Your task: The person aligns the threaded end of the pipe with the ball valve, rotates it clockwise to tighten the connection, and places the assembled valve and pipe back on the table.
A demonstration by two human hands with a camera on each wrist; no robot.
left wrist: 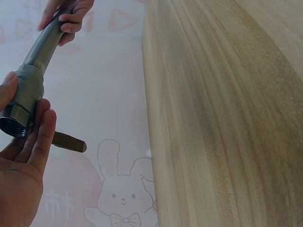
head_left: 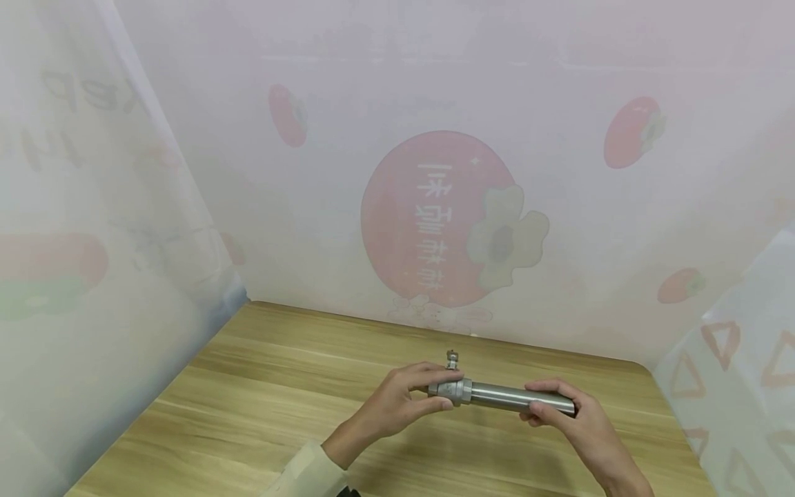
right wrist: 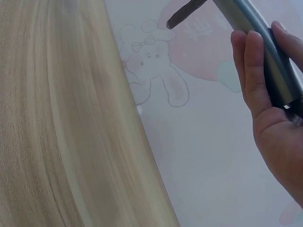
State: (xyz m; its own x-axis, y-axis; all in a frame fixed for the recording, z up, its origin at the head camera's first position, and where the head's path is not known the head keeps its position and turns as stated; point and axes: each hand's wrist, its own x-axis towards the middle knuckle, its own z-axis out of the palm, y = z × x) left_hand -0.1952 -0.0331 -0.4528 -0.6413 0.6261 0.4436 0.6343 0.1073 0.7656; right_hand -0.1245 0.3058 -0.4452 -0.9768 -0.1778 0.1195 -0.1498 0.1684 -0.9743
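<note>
A metal valve (head_left: 458,391) is joined to a straight steel pipe (head_left: 502,397), and both are held above the wooden table. My left hand (head_left: 404,400) grips the valve between thumb and fingers. Its hexagonal end (left wrist: 18,115) shows an open threaded mouth in the left wrist view. From the valve's far side sticks out a short handle (head_left: 452,359). At the pipe's other end, my right hand (head_left: 584,417) holds it, thumb on the near side and fingers behind. Some thread (left wrist: 36,64) is visible where pipe and valve meet.
The wood-grain table (head_left: 298,359) spreads beneath both hands. Behind it hangs a pale sheet (head_left: 310,228) printed with red fruit and a rabbit. Similar sheets enclose the left side (head_left: 81,359) and the right side (head_left: 751,386).
</note>
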